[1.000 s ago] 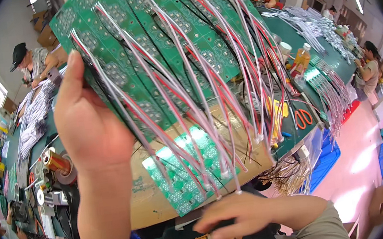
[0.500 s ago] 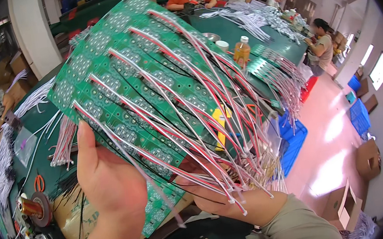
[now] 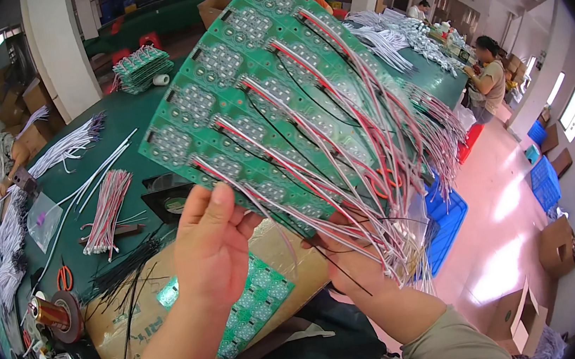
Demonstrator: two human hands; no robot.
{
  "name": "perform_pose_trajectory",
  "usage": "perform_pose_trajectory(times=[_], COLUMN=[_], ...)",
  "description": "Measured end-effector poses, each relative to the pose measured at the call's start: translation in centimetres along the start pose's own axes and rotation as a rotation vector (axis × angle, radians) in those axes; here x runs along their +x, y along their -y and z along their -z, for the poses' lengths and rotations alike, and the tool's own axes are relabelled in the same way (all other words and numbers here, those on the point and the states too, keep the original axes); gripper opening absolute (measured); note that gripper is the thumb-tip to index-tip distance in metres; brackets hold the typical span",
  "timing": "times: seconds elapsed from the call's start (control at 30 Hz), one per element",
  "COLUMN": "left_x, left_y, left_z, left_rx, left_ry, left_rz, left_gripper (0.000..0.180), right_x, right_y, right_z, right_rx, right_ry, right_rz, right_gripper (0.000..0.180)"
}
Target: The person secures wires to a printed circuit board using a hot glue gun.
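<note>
Green circuit boards (image 3: 237,107) w/ wires, held by both hands: left hand (image 3: 212,248), right hand (image 3: 354,264).

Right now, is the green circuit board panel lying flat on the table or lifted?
Lifted: both hands, left hand and right hand, hold the circuit board panel tilted above the table.

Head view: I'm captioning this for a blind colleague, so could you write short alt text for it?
Two bare hands, the left hand and the right hand, hold up a large green circuit board panel with red and white wires trailing off it. Below lies a green worktable with wire bundles, orange scissors and a cardboard box.
</note>
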State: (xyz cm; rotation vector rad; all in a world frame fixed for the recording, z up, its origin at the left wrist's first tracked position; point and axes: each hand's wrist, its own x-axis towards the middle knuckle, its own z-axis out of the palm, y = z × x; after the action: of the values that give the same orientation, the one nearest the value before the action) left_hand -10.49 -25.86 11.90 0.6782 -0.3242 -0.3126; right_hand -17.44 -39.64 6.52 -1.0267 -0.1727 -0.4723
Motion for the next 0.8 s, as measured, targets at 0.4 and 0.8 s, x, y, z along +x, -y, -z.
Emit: perform_pose_trajectory(times=[0.4,0.8], left_x=[-0.9,-3.0], left_y=[-3.4,-3.5], left_z=[7.5,6.9], left_rx=[0.415,0.389], left_ry=[-0.303,-0.229], left_rz=[0.072,0.021], left_gripper=[0.029,0.021], right_x=[11.1,9.6], right_y=[14.8,24.0], right_z=[11.5,17.8], right_rx=[-0.340,-0.673], right_ry=[-0.161,-0.369], right_rz=[0.208,0.417], right_gripper=[0.030,0.031])
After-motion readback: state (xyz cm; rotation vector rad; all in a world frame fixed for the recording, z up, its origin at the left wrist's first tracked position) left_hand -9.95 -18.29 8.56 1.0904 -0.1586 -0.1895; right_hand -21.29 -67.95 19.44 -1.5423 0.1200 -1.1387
